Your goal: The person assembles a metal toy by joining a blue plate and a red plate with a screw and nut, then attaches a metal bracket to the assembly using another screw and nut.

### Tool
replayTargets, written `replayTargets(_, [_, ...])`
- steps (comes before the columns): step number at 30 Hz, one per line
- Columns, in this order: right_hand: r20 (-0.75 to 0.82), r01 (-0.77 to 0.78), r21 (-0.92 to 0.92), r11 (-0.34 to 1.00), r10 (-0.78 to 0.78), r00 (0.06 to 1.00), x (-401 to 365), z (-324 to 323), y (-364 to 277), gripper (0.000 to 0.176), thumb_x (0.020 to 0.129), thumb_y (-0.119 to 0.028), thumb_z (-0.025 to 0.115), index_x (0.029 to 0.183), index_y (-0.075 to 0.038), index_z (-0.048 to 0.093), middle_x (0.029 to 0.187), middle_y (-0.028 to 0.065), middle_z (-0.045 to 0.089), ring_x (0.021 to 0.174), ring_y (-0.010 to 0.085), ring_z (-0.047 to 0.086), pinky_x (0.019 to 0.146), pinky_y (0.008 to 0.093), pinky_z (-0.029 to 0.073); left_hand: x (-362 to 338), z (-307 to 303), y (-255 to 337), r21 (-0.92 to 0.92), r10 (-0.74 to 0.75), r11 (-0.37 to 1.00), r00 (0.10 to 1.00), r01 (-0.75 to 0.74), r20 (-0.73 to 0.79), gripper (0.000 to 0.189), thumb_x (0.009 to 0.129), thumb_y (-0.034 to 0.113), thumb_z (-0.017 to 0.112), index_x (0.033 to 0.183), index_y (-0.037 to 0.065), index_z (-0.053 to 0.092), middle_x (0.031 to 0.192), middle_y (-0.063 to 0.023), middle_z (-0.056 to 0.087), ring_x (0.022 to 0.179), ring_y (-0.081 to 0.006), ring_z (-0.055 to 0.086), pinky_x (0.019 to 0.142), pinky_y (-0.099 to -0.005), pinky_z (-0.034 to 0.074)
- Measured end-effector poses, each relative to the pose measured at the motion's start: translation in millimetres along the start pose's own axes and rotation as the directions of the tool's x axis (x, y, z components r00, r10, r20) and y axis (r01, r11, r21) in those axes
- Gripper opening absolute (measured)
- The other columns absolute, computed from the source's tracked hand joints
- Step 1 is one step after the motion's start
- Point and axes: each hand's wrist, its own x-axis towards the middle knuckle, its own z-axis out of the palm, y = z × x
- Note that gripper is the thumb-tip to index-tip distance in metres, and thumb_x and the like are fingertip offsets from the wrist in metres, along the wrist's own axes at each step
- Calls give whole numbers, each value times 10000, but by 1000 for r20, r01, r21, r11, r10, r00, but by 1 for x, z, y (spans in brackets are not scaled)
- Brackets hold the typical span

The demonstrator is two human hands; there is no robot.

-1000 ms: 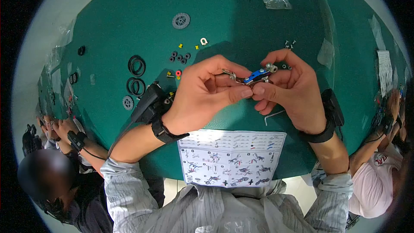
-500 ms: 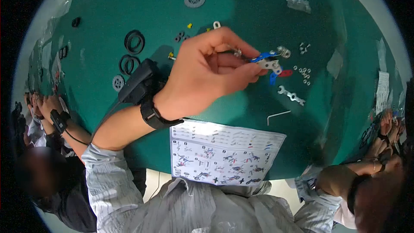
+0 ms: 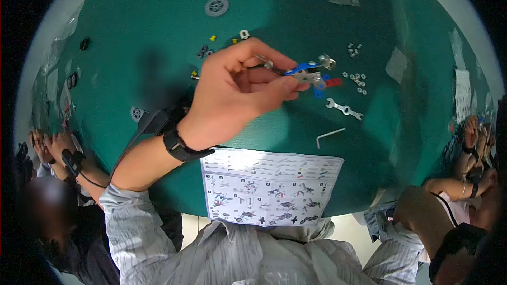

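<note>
My left hand (image 3: 232,87) is closed on a small assembly of blue and silver metal parts (image 3: 306,72), pinched between thumb and fingertips above the table. A silver cylindrical piece (image 3: 327,62) shows at its right end. A red part (image 3: 333,82) and a blue part (image 3: 318,92) lie just beyond the assembly. At the lower right edge my right hand (image 3: 454,271) is dark and only partly visible below a black wristband; its fingers cannot be made out.
Nuts (image 3: 359,80), screws (image 3: 354,49), a wrench (image 3: 344,109) and a hex key (image 3: 329,136) lie on the right of the green table (image 3: 274,169). A printed instruction sheet (image 3: 272,187) lies in front. A grey wheel (image 3: 217,6) is farther back. Other people's hands (image 3: 60,145) show leftward.
My left hand and the assembly appear slightly farther left, as do the table items. My right forearm and hand have shifted at the lower right, with the hand now lower.
</note>
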Motion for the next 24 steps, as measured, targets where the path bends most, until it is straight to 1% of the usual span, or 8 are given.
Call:
replayTargets(3, [20, -82, 21, 996, 82, 996, 11, 1, -15, 526, 872, -143, 657, 1378, -66, 537, 1424, 89, 524, 1261, 175, 545, 1022, 373, 477, 1, 3, -2, -53, 9, 999, 1000, -10, -15, 189, 885, -57, 643, 1060, -71, 574, 1035, -160, 671, 980, -204, 695, 822, -278, 589])
replayTargets(5, [2, -147, -44, 988, 147, 989, 13, 5, 5, 424, 829, -135, 690, 1229, -63, 569, 1270, 86, 548, 1110, 198, 564, 919, 365, 485, 1, 0, 0, -43, 17, 999, 1000, -18, -18, 185, 891, -51, 642, 1061, -73, 573, 1044, -157, 665, 988, -206, 692, 836, -280, 587])
replayTargets(7, [-86, -272, -240, 932, 258, 962, 9, 13, 60, 325, 786, -127, 723, 1079, -60, 602, 1116, 83, 571, 958, 221, 582, 815, 356, 494, 2, -2, 0, -29, 33, 999, 999, -33, -11, 180, 899, -43, 639, 1063, -76, 571, 1046, -151, 661, 994, -207, 689, 843, -280, 585])
replayTargets(9, [-204, -455, -448, 770, 408, 890, 1, 26, 129, 232, 742, -120, 757, 930, -57, 635, 962, 80, 595, 807, 244, 601, 712, 348, 503, 1, -4, 1, 5, 14, 1000, 1000, -14, 18, 178, 924, -30, 605, 1093, -60, 556, 1082, -173, 662, 1010, -237, 685, 853, -316, 586])
replayTargets(11, [-200, -500, -528, 686, 472, 859, -14, 33, 188, 158, 699, -112, 790, 780, -54, 668, 808, 77, 619, 656, 267, 620, 609, 340, 512, 2, -3, 3, 14, 10, 1000, 999, -10, 43, 180, 936, -27, 585, 1110, -54, 549, 1097, -185, 662, 1018, -253, 684, 857, -334, 588])
replayTargets(15, [-34, -415, -716, 562, 565, 825, -37, 31, 226, 207, 702, -72, 767, 874, -55, 651, 858, 73, 587, 685, 246, 624, 570, 349, 496, -1, -2, 3, 5, -11, 1000, 999, 11, 36, 181, 932, -48, 571, 1112, -60, 551, 1091, -184, 659, 1015, -258, 684, 860, -336, 587])
replayTargets(19, [-60, -426, -825, 371, 693, 719, -36, 36, 227, 171, 734, -96, 731, 858, -48, 624, 855, 70, 578, 704, 257, 615, 581, 384, 492, -2, 0, 2, 25, -30, 999, 999, 29, 43, 182, 919, -73, 571, 1099, -66, 551, 1091, -180, 645, 1015, -265, 683, 866, -340, 585])
replayTargets(24, [2, -320, -858, 402, 625, 781, -42, 40, 231, 128, 774, -58, 686, 870, -40, 604, 860, 91, 571, 778, 279, 607, 621, 382, 501, -5, 3, 2, 71, -23, 997, 999, 20, 48, 186, 892, -104, 585, 1072, -67, 553, 1104, -169, 621, 1014, -259, 681, 862, -348, 586])
